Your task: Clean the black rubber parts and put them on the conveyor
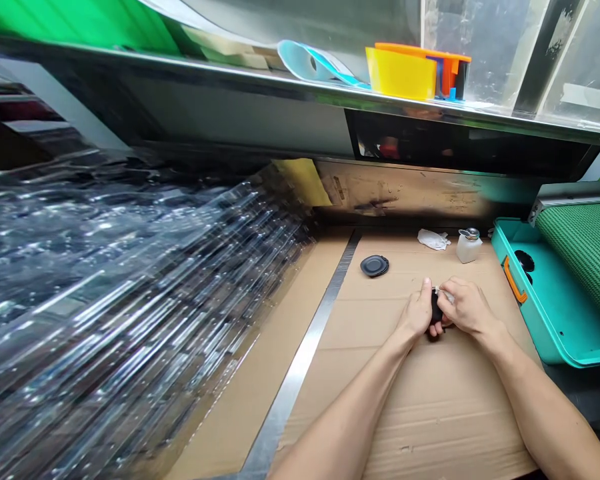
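Note:
Over the cardboard-covered bench, my left hand grips a small black part whose exact kind I cannot make out. The thumb points up along its side and fingertips show beneath it. My right hand is closed at the part's upper right edge, pinching something small and whitish, perhaps a cloth; the fingers hide most of it. A flat black rounded part, seemingly a short stack, lies beyond my hands to the left. Farther back stand a white pump bottle with a metal top and a crumpled white cloth.
Stacked clear plastic trays fill the left side. At right, a teal bin with an orange handle holds black parts, beside a green conveyor belt. A shelf above carries a yellow container and a light blue roll.

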`<state>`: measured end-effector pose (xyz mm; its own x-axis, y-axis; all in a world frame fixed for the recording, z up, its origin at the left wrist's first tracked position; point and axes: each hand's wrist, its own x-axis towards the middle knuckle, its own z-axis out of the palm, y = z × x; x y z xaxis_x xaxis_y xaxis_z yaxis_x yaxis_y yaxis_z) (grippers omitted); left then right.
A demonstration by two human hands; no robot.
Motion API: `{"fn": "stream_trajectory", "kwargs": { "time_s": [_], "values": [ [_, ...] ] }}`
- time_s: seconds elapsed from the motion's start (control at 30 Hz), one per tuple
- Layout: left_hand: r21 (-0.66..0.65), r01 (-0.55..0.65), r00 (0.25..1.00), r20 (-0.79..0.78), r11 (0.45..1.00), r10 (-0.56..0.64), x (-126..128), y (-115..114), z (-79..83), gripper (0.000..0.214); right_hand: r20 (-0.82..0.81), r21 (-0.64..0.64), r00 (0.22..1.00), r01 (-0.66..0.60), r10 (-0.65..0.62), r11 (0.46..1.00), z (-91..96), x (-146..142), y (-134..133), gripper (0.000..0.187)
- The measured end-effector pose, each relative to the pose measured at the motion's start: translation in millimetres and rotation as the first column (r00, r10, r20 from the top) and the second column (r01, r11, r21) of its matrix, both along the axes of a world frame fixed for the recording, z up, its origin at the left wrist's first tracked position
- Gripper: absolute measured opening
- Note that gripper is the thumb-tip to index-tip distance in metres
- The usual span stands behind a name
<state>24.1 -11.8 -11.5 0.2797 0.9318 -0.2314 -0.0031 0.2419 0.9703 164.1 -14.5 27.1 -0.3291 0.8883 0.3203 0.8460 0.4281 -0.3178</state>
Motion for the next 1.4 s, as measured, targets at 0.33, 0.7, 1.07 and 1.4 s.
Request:
{"fn": "stream_trajectory", "kwargs": {
  "time_s": [0.33,0.7,1.07,1.4],
  "values": [
    [-0.007,-0.023,0.998,-0.053,1.0,0.022,2.1,-1.6,4.0,0.084,0.094,0.041,0.995,0.033,-0.036,0.999,3.1,-3.8,-0.3,0.018],
    [-0.014,-0.036,0.999,-0.036,0.999,0.036,2.8,-3.5,4.5,0.083,0.024,0.074,0.997,0.068,-0.069,0.995,-6.3,-9.2,0.0,0.018],
    [-0.191,-0.062,0.832,0.532,0.98,0.156,-19.9,8.2,13.1,0.065,-0.534,0.115,0.838,0.21,-0.117,0.971,5.1,6.9,2.7,0.023],
    [-0.1,-0.139,0.868,0.466,0.985,0.17,-0.1,6.5,-7.5,0.067,-0.431,0.039,0.901,0.063,-0.04,0.997,-14.1,-26.1,-8.2,0.017]
  ]
}}
